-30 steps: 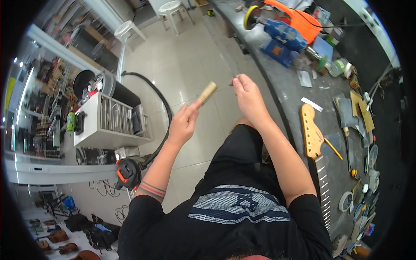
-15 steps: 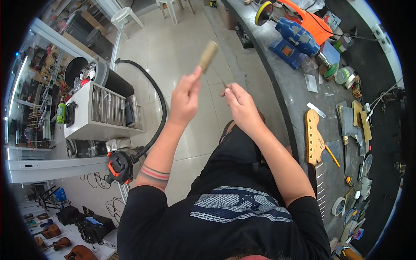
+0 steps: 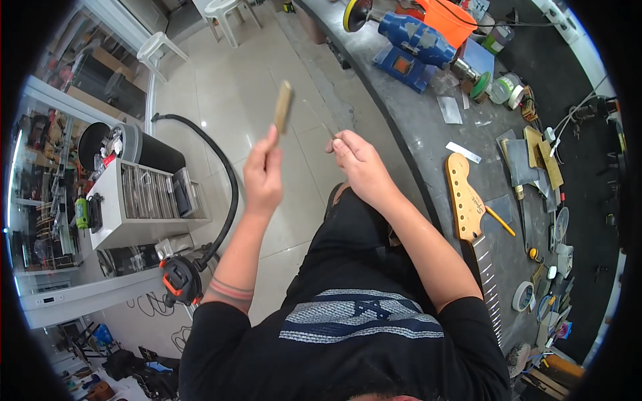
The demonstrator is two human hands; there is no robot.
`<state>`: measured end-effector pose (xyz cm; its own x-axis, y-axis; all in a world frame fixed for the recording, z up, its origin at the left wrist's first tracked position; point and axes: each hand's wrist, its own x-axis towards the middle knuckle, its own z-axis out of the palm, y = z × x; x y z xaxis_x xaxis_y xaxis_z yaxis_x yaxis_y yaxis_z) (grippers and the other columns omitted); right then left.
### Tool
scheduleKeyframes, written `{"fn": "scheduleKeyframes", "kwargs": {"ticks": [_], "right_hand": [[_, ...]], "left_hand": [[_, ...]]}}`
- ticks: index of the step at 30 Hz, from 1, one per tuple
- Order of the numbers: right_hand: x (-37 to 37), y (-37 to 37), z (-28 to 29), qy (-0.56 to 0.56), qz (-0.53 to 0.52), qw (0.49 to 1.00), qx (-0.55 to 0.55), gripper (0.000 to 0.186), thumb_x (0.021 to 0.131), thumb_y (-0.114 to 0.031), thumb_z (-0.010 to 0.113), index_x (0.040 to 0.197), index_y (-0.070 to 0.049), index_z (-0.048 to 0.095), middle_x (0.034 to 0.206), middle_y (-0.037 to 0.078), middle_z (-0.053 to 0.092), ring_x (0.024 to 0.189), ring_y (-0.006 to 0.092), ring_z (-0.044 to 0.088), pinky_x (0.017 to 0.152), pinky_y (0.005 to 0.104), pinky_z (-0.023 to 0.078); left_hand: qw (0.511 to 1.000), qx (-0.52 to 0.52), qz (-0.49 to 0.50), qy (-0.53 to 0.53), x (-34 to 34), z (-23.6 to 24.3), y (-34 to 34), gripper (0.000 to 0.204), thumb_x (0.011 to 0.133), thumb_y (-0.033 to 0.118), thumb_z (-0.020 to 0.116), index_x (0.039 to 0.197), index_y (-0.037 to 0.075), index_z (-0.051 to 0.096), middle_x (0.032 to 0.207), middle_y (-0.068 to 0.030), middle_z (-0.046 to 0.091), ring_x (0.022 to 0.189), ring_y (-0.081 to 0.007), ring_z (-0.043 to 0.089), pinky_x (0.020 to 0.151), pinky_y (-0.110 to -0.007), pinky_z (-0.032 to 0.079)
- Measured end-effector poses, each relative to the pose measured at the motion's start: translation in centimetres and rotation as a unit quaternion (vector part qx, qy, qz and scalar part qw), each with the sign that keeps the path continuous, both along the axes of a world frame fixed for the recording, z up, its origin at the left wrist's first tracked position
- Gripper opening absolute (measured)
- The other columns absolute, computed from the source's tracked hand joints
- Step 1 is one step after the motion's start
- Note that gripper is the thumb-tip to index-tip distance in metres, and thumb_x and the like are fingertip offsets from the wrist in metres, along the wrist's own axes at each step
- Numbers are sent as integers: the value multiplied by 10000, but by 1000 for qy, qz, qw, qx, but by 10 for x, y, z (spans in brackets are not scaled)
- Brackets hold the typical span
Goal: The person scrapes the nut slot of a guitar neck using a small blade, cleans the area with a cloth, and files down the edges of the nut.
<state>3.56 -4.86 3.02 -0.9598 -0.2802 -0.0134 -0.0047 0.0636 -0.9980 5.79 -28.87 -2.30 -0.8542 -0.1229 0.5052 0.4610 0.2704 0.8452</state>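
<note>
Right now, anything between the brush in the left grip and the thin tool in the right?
Nothing visible. The brush in the left grip and the thin tool in the right grip are apart, with only the tiled floor showing behind the gap.

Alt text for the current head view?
A person's left hand holds a blurred wooden brush and the right hand a thin tool, over a tiled floor. To the right, a guitar neck lies on a gray workbench.
</note>
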Motion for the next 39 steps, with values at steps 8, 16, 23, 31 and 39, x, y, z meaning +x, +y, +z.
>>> {"fn": "scheduleKeyframes", "kwargs": {"ticks": [8,16,23,31,39], "right_hand": [[1,11,6,-88,21,990,-110,293,1260,-287,540,1188,-36,673,816,-92,427,657,21,341,556,247,285],[2,13,33,-137,25,981,-137,291,1262,-297,529,1193,-52,670,790,-98,406,614,15,310,528,250,233],[6,6,48,-162,52,970,-174,307,1255,-268,530,1168,-26,698,803,-80,452,677,40,374,606,261,348],[5,-2,51,56,-64,989,122,279,1205,-213,578,1180,16,734,893,152,700,798,266,644,802,424,539],[16,-4,52,81,-81,983,145,282,1200,-199,581,1149,29,739,871,177,694,809,291,656,820,427,544]], "left_hand": [[999,10,-33,8,5,-14,12,430,1166,-25,614,1581,66,679,992,0,619,792,-104,507,721,-277,457],[999,35,-38,-1,7,-22,10,448,1180,-5,595,1618,73,639,956,9,593,747,-79,500,656,-271,444],[999,-11,-33,35,-4,-20,16,443,1203,30,582,1641,92,605,975,-2,595,743,-86,503,646,-274,450],[985,-142,-21,91,-1,38,32,483,1082,-31,738,1535,135,747,912,-92,585,750,-227,573,680,-336,488],[983,-147,-4,109,3,44,29,522,1040,-56,754,1530,122,743,895,-98,567,695,-248,565,658,-408,513]]}}
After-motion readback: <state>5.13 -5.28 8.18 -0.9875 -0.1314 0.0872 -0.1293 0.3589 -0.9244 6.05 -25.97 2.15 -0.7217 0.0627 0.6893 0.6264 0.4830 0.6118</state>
